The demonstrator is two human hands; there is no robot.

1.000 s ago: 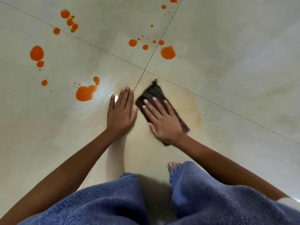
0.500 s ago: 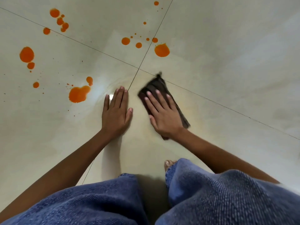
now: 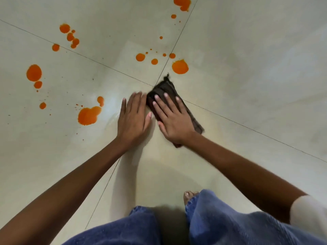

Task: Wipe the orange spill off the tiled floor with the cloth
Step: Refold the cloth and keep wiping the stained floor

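- Starting at the far left, big orange drops (image 3: pixel 34 72) are seen on the tiled floor (image 3: pixel 247 50), with a larger puddle (image 3: pixel 88 114) nearer the middle.
- The left hand (image 3: pixel 133 117) is laid flat and wide on the floor, just right of the puddle. Nothing is held in it.
- The cloth (image 3: pixel 163 90) is pressed down under the right hand (image 3: pixel 172 119), whose fingers (image 3: pixel 166 101) are spread flat on top. It lies where the tile lines cross, touching the left hand.
- More drops (image 3: pixel 180 67) are left just past the cloth, and others sit at the top edge.
- The puddle could be smeared wider if the cloth is pushed through it too fast.
- The left hand is in the way between cloth and puddle, so it could get wet.
- Blue jeans (image 3: pixel 221 223) and a bare toe (image 3: pixel 188 194) are seen below; a knee could be slid into wet floor.
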